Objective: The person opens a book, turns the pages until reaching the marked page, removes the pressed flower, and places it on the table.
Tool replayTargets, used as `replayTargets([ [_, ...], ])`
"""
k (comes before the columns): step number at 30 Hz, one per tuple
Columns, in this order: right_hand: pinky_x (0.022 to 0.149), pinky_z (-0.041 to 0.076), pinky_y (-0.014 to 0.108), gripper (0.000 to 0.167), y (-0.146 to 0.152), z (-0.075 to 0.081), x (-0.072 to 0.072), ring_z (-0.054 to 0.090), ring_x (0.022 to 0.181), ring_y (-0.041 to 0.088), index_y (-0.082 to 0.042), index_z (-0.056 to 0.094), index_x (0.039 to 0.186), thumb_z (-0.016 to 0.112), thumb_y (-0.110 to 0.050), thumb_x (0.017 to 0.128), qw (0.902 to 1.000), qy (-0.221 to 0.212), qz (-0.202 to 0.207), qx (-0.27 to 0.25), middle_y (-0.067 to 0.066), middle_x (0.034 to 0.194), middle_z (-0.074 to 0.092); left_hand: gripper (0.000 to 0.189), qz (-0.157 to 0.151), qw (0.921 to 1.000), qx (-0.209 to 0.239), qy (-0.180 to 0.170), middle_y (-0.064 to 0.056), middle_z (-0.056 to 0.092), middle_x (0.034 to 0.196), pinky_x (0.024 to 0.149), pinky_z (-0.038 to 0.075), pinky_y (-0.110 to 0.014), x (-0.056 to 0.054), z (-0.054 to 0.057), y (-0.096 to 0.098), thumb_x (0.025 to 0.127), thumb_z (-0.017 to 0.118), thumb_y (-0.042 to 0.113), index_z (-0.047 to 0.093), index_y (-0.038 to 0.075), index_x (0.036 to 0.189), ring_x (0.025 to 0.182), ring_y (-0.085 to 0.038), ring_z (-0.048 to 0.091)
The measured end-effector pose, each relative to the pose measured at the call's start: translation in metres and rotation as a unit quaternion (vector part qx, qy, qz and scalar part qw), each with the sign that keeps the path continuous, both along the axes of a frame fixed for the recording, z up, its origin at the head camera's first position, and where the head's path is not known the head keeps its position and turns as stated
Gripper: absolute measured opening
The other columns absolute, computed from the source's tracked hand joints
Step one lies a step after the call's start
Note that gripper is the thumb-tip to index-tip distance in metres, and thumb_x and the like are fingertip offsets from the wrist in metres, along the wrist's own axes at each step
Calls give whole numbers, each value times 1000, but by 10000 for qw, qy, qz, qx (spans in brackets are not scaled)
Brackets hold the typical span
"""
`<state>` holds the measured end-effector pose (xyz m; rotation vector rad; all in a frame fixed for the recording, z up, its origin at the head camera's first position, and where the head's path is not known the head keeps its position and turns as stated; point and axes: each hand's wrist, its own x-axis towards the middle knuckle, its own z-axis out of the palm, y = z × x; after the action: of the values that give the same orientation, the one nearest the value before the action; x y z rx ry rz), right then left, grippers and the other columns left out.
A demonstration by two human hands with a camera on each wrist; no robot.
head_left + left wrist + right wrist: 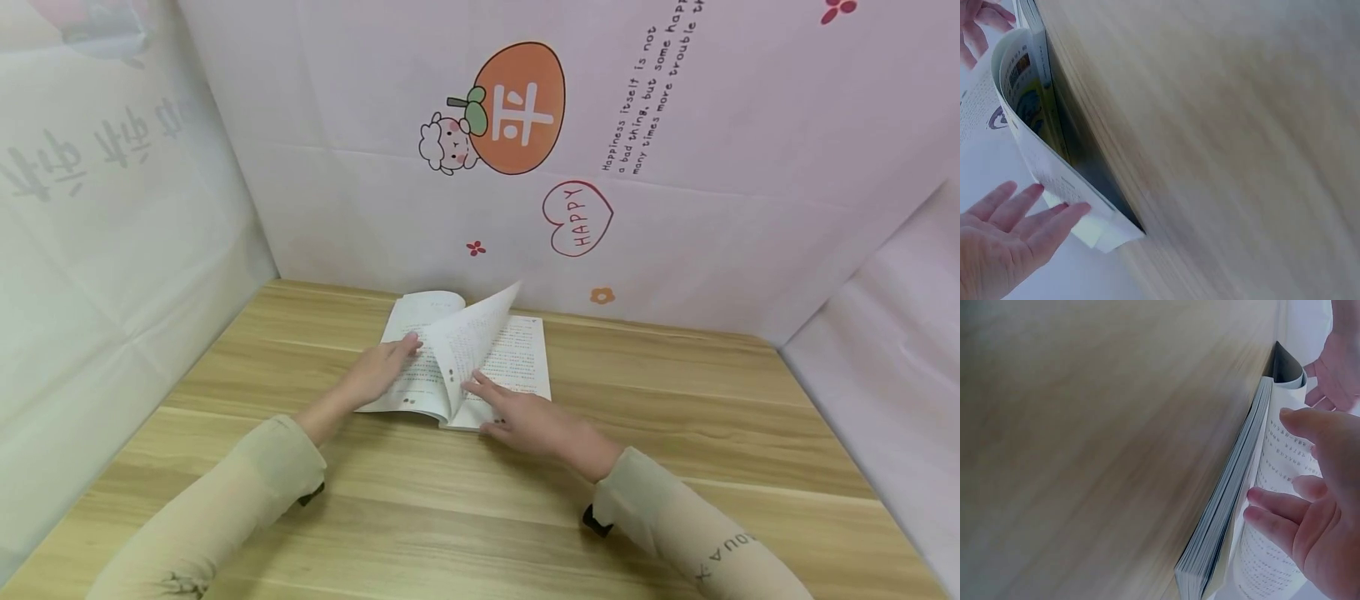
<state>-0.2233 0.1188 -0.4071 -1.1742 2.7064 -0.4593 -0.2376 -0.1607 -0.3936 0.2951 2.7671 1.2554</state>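
An open book (520,354) with printed pages lies near the back of the table. One leaf (471,335) stands raised over the middle, its upper corner tilting to the right. My left hand (375,372) rests on the left-hand page, and the left wrist view shows its fingers (1054,228) extended against the curved paper. At the lower right of the book is my right hand (534,422), with fingertips at the base of the raised leaf. In the right wrist view its thumb and fingers (1275,512) are spread over the printed page, beside the thick page block (1225,506).
The wooden table (450,517) extends around the book. A white printed cloth (360,167) hangs right behind the table's back edge, and more white cloth (97,275) closes off the left side. Dark bands (597,521) show at both cuffs.
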Motion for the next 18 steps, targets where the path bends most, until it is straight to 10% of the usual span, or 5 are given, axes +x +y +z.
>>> replayTargets([
  [6,92,56,43,69,-5,1,3,72,92,10,-22,34,161,68,-28,101,9999,9,118,115,4,169,23,79,-21,9999,-163,36,-23,57,143,113,37,-55,1,1,-1,107,30,62,57,-3,142,137,-41,49],
  [9,88,57,43,70,-8,1,4,72,95,15,-21,33,161,68,-29,101,9997,43,177,186,5,169,23,72,171,9997,-150,13,-21,69,118,93,51,-47,-1,1,0,104,41,62,67,-1,127,107,-34,65],
  [18,86,57,46,70,-12,2,7,70,109,24,-22,34,161,68,-32,101,9990,99,197,386,2,169,22,44,911,9929,668,-369,-7,61,83,58,42,-27,-6,3,0,96,68,48,61,5,88,64,-15,50],
])
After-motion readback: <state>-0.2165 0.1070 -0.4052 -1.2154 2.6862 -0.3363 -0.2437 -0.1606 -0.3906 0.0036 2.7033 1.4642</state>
